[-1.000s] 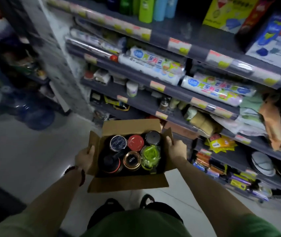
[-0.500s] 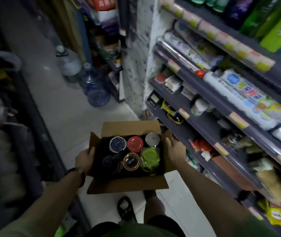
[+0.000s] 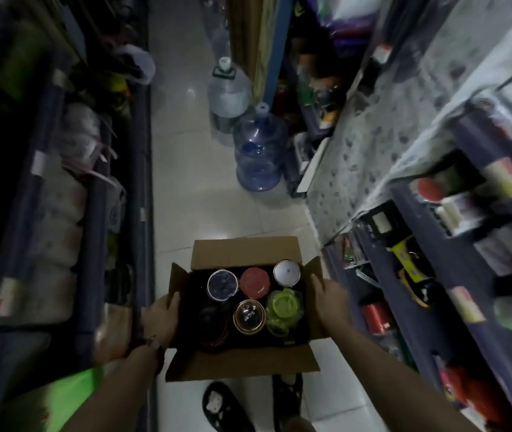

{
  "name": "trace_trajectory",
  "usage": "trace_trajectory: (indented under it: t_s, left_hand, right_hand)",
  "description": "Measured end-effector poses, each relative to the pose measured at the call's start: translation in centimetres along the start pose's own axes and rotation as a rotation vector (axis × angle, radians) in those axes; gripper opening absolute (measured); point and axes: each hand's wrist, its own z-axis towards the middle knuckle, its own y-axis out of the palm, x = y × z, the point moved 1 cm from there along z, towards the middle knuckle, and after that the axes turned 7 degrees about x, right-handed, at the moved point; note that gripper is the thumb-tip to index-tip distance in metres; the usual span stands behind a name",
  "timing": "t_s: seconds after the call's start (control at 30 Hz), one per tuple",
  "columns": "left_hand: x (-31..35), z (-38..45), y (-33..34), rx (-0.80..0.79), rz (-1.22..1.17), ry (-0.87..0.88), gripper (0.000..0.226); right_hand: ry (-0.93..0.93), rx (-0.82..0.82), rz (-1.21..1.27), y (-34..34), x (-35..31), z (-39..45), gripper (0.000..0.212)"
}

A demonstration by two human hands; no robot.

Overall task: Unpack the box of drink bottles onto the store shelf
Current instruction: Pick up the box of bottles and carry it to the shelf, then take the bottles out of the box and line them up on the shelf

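I carry an open cardboard box [image 3: 245,252] at waist height over the aisle floor. My left hand [image 3: 161,316] grips its left side and my right hand [image 3: 326,294] grips its right side. Several drink bottles stand upright inside, seen from above: a dark blue lid [image 3: 222,284], a red lid [image 3: 255,282], a white lid [image 3: 287,272], a copper-rimmed lid [image 3: 249,316], a green flip lid [image 3: 282,308] and a black one [image 3: 212,319] in shadow. The box flaps stand open.
Store shelves [image 3: 454,254] with packaged goods run along my right; darker shelves [image 3: 61,194] with bagged goods line my left. Two large water jugs [image 3: 259,148] [image 3: 228,92] stand on the tiled floor ahead on the right. My sandalled feet [image 3: 223,403] show below the box.
My view has swung left, from facing the right-hand shelves to looking down the aisle. The box stays held in both hands at the same height.
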Motion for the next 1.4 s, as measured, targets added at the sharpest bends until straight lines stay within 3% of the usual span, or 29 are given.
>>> trace_trajectory:
  t_s: [0.3, 0.53, 0.8, 1.2, 1.4]
  left_hand:
    - [-6.8, 12.3, 11.7, 0.054, -0.111, -0.066, 0.043]
    - [-11.4, 22.6, 20.4, 0.119, -0.194, -0.019, 0.043]
    - [-14.9, 31.9, 25.7, 0.209, -0.256, -0.020, 0.042]
    - [-16.7, 37.5, 26.9, 0.296, -0.247, -0.070, 0.044]
    - [-15.8, 35.6, 26.8, 0.473, -0.069, 0.075, 0.043]
  right_hand:
    - [-0.077, -0.014, -0.019, 16.0, 4.7, 10.7, 0.044]
    - [-0.166, 0.006, -0.048, 27.7, 7.7, 18.6, 0.045]
    - [-0.290, 0.042, -0.004, 37.2, 8.1, 25.8, 0.049]
    - [-0.302, 0.079, -0.067, 40.3, 8.3, 30.2, 0.053]
    - [-0.345, 0.136, -0.043, 40.8, 7.5, 28.2, 0.040]
